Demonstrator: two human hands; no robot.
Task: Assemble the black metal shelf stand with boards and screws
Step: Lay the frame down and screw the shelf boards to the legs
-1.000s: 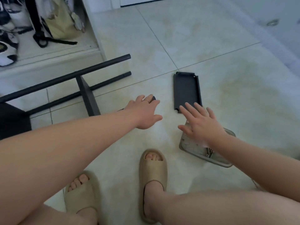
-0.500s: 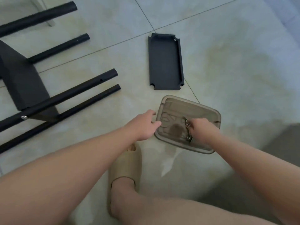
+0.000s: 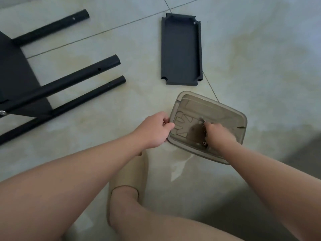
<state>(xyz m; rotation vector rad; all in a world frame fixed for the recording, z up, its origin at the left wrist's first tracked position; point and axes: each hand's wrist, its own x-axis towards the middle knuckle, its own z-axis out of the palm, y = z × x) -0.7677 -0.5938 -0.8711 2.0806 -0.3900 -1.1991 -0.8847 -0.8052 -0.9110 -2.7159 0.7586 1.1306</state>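
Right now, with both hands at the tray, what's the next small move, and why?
The right hand curls over the screws in the tray, the left hand grips its rim, and the frame's legs show empty holes, so probably pinch one screw and lift it clear.

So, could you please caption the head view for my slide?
The left hand grips the tray while the right hand reaches among screws inside; black board nearby.

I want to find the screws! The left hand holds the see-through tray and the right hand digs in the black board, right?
No. The head view shows the right hand digging in the see-through tray that the left hand holds; the black board lies untouched beyond it.
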